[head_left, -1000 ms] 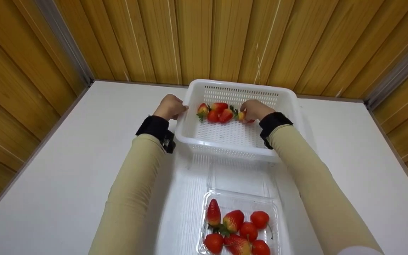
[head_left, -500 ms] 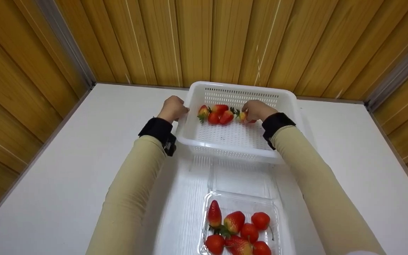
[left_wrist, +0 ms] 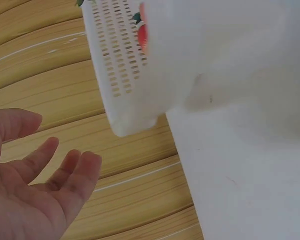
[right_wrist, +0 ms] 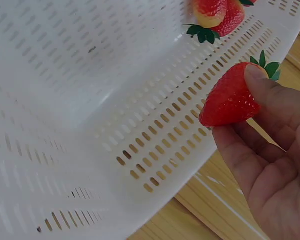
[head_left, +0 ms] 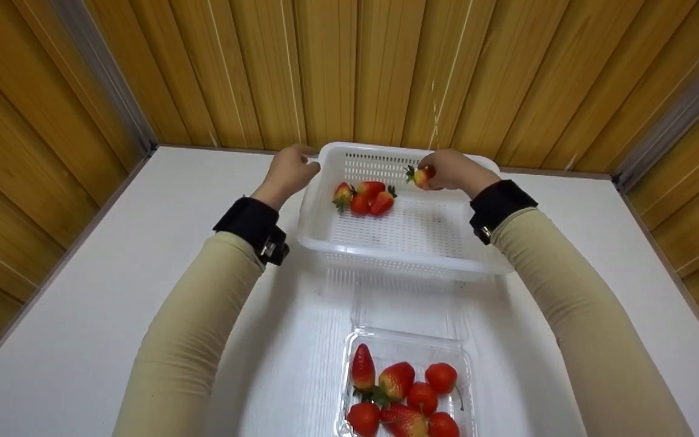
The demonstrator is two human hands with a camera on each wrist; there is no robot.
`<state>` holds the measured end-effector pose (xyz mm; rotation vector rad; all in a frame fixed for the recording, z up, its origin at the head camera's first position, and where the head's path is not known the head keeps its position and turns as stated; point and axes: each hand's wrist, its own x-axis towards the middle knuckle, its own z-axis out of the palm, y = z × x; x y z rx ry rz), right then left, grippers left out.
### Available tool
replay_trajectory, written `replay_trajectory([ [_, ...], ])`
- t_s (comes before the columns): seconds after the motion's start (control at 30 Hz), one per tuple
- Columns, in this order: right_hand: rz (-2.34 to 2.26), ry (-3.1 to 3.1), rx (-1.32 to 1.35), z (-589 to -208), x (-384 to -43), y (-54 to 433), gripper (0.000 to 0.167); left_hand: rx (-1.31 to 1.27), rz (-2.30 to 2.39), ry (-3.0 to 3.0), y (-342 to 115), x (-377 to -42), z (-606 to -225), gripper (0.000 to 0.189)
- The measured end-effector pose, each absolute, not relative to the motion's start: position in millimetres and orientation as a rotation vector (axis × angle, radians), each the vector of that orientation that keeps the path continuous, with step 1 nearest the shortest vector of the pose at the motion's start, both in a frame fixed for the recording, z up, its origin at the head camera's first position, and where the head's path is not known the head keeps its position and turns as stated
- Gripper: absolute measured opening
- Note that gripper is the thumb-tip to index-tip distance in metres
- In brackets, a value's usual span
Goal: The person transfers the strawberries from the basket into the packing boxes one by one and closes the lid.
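Observation:
My right hand (head_left: 455, 170) pinches a strawberry (right_wrist: 232, 97) between thumb and fingers, near the back wall of a white slotted basket (head_left: 398, 258). The strawberry is red with green leaves at its stem end. Several red fruits, among them a leafy strawberry (head_left: 381, 203), lie clustered in the basket's left part. My left hand (head_left: 292, 172) is just off the basket's left rim, holding nothing. In the left wrist view its fingers (left_wrist: 85, 172) are spread and loosely bent, apart from the basket.
Nearer to me on the white table (head_left: 173, 273) lies a clear plastic box (head_left: 349, 340) with its lid (head_left: 407, 303) folded back toward the basket. Strawberries and a round red fruit with a stem (head_left: 441, 377) lie inside. A wood-patterned wall (head_left: 325, 73) stands behind.
My right hand has raised the strawberry off the basket floor, up toward the back rim and slightly right. My left hand has let go of the basket rim and moved slightly away to the left.

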<state>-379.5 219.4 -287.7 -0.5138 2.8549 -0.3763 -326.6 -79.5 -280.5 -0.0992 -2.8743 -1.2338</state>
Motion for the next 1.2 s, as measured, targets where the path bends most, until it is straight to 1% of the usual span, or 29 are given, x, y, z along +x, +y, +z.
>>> replay_trajectory([
  [0.17,-0.380,2.893,-0.619,-265.8,-360.8,223.3,0.045,-0.200,-1.303,-2.870,-82.6,-309.9,-256.9,0.047],
  [0.37,-0.374,2.931,-0.775,-238.7,-334.7,226.6,0.044,-0.333,-1.323,-2.857,-90.6,-280.3,-234.5,0.044],
  [0.5,-0.354,2.959,-0.873,-224.2,-312.2,229.4,0.045,-0.393,-1.361,-2.848,-96.5,-258.3,-223.1,0.043],
  [0.63,-0.341,2.994,-0.984,-217.7,-285.3,235.5,0.045,-0.470,-1.383,-2.832,-101.8,-235.4,-219.0,0.042],
  [0.77,-0.339,2.987,-1.075,-219.6,-256.3,238.1,0.044,-0.548,-1.363,-2.840,-107.3,-213.3,-225.1,0.040],
  [0.9,-0.353,2.949,-1.189,-226.7,-227.3,237.6,0.043,-0.660,-1.322,-2.855,-114.1,-191.6,-239.1,0.038],
  [1.07,-0.385,2.870,-1.421,-245.7,-195.8,235.6,0.046,-0.782,-1.356,-2.886,-119.7,-169.0,-267.6,0.035],
  [1.2,-0.396,2.762,-1.576,-265.8,-175.8,231.2,0.048,-0.851,-1.348,-2.967,-118.0,-160.0,-295.7,0.033],
])
